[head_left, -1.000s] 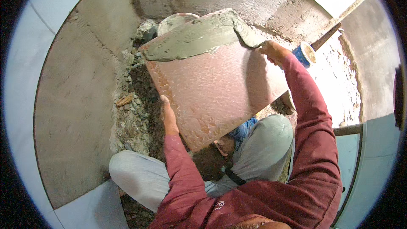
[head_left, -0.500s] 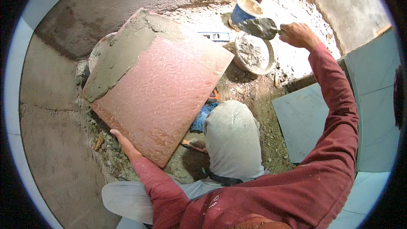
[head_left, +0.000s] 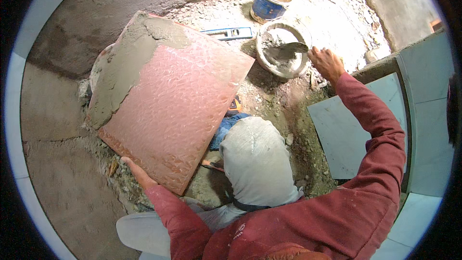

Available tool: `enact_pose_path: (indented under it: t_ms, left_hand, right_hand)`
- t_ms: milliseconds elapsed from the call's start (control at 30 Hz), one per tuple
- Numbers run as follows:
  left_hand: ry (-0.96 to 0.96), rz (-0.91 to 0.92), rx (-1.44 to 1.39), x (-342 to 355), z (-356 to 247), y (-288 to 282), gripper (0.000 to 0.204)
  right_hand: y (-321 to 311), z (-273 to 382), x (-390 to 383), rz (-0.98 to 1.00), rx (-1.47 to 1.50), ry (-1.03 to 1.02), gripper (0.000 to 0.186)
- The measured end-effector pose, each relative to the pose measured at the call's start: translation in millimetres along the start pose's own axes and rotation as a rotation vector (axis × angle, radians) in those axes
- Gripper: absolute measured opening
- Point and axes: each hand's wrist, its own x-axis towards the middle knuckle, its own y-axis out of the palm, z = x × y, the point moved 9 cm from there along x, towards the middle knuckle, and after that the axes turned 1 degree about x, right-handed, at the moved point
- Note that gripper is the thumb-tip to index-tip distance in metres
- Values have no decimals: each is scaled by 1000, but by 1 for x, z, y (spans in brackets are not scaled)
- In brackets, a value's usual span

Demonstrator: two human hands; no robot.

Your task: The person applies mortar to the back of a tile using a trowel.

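A large tile (head_left: 168,110) lies tilted in front of me, its pinkish ridged back facing up. Grey mortar (head_left: 127,65) coats its far left part in a thick layer. My left hand (head_left: 137,173) is closed on the tile's near left edge, its fingers partly hidden beneath. At the right, my right hand (head_left: 328,65) grips a trowel (head_left: 294,47) by the handle. The trowel's blade is inside a round, pale bucket (head_left: 308,60), at the wet mortar (head_left: 279,53) it contains.
Behind the mortar bucket stands a blue bucket (head_left: 268,8). A blue spirit level (head_left: 231,33) lies past the tile. An orange-and-black tool (head_left: 235,105) and blue cloth (head_left: 224,130) sit beside my knee. To the right, a pale tile (head_left: 349,125) rests near the tiled wall (head_left: 428,115).
My right hand has lowered the trowel from above the bucket into the mortar. The left hand keeps its place on the tile. The view has shifted slightly.
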Motion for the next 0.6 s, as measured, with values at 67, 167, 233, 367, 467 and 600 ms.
enact_pose_path:
  t_ms: [67,167,233,367,467,600]
  left_hand:
    - [5,38,-51,8,5,-6,110]
    - [31,36,-72,5,3,0,111]
    - [31,33,-54,-16,-9,14,112]
    - [71,48,-12,-13,-9,14,114]
    - [79,20,15,2,-4,0,115]
    - [55,-53,45,-4,-4,3,116]
  right_hand:
    - [-6,2,-3,1,-5,-26,19]
    - [1,5,0,64,4,-83,19]
    - [2,15,4,117,76,-122,19]
    - [34,42,32,336,369,-28,22]
    - [56,59,65,478,311,-111,23]
    - [28,42,68,386,465,-105,20]
